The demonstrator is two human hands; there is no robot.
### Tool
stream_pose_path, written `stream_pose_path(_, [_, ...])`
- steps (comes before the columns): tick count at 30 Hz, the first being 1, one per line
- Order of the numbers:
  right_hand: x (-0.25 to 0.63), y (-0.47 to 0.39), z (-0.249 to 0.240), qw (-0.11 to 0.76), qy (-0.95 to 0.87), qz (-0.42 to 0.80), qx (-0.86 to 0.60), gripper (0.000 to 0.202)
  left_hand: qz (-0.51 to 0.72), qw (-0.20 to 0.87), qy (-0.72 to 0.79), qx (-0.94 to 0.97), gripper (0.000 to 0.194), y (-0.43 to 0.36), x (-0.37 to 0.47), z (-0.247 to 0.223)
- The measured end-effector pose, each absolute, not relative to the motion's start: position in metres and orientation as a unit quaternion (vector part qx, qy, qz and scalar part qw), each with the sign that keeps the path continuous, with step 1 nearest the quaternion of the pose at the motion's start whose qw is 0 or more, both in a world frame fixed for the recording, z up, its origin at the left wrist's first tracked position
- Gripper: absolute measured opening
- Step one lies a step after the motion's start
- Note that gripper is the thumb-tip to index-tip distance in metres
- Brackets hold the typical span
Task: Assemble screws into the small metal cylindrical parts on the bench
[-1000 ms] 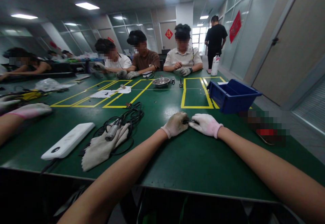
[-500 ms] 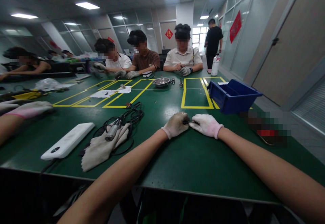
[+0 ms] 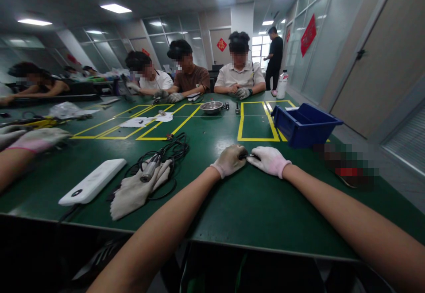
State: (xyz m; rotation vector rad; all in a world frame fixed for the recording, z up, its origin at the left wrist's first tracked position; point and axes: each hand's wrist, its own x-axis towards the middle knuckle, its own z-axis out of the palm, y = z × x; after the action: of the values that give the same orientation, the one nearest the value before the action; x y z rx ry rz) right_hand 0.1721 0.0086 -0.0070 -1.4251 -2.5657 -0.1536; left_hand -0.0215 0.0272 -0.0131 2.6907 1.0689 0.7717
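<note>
Both of my hands wear pale work gloves and meet just above the green table (image 3: 232, 213). My left hand (image 3: 231, 160) is closed around a small dark piece (image 3: 243, 156), whose kind I cannot make out. Facing it, my right hand (image 3: 268, 160) is closed in a pinch on a thin, dark metal part (image 3: 254, 156) that points toward the left hand. The fingers cover most of both pieces, and whether the two are joined I cannot tell.
To the left lie a white power bank (image 3: 93, 182), a grey glove (image 3: 131, 193) and a metal-barrelled tool (image 3: 151, 169) with coiled black cable. A steel bowl (image 3: 211, 107) stands farther back, a blue bin (image 3: 307, 127) at right. A co-worker's gloved hand (image 3: 43, 139) is at far left.
My hands stay together in nearly the same place, with slightly more of the thin part showing between them. The view has shifted a little, and the standing person in the background has turned.
</note>
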Motion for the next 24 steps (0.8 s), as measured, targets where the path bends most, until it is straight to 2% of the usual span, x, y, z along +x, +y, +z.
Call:
stream_pose_path(14, [0.1722, 0.0098, -0.0070, 0.099, -0.867, -0.045, -0.487, 0.047, 0.240, 0.065, 0.330, 0.911, 0.023, 0.0333, -0.0240, -0.0142])
stream_pose_path(24, [0.1735, 0.0106, -0.0071, 0.105, -0.874, -0.032, -0.474, 0.044, 0.238, 0.052, 0.339, 0.909, 0.018, 0.0342, -0.0233, -0.0156])
